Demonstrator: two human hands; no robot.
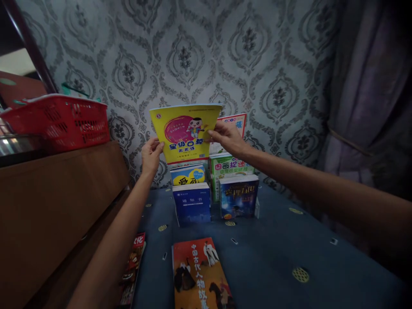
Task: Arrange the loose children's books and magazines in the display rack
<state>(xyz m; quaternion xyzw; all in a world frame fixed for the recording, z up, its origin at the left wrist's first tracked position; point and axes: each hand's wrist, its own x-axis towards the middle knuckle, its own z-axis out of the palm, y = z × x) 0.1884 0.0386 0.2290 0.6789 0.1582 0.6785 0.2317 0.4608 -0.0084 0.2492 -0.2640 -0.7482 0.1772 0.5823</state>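
At the far left, a red basket (80,124) sits on a brown wooden box (61,201), apart from the books. Right of it, a red-covered magazine (133,262) lies flat on the blue patterned cloth (273,253), partly hidden by the left forearm; it is not among the standing books. The left hand (151,156) pinches the left edge of a yellow book (177,139), thumb on its front cover. The yellow book is held up with its cover facing the camera, over the left-hand row, so its placing looks unfinished; whether its lower edge rests on anything I cannot tell. Below it, that row already stands: a blue book (192,210) in front, a yellow-and-blue book (180,171) just behind. Nearer the camera, an orange book (199,274) lies flat, apart from the row. The right hand (228,136) pinches the yellow book's right edge between thumb and fingers. Further right, the second row also stands: a dark blue book (240,199) in front, a green book (228,170) behind it, and a red-edged book (238,122) at the back.
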